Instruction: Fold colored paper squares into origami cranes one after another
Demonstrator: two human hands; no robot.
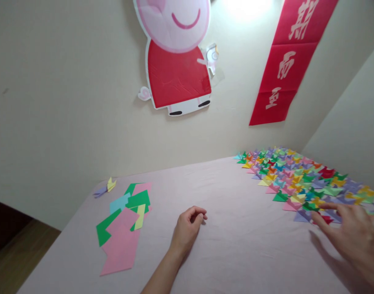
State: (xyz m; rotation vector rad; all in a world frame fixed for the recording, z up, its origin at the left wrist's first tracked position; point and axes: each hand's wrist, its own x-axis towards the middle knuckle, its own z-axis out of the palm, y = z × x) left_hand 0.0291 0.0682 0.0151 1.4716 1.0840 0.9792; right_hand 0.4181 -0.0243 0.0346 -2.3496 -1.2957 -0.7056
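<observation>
My left hand (189, 224) rests on the pale pink cloth (223, 253) near the middle. Its fingers are curled in, thumb close to the index finger, and nothing shows in them. On the right, my right hand (349, 228) reaches over the front edge of many folded paper cranes (285, 183) set in close rows. Its thumb and index finger are stretched out and slightly apart. Beside the thumb lies a red paper crane (325, 219), partly behind the hand. A purple crane (301, 216) sits just left of the thumb tip.
Flat sheets of coloured paper, including a large pink sheet (122, 249) and a green sheet (139, 200), overlap on the left. Behind them lie a yellow folded piece (111, 185) and a purple one (100, 192). A pig cutout (179, 77) and red banner (279, 85) hang on the wall.
</observation>
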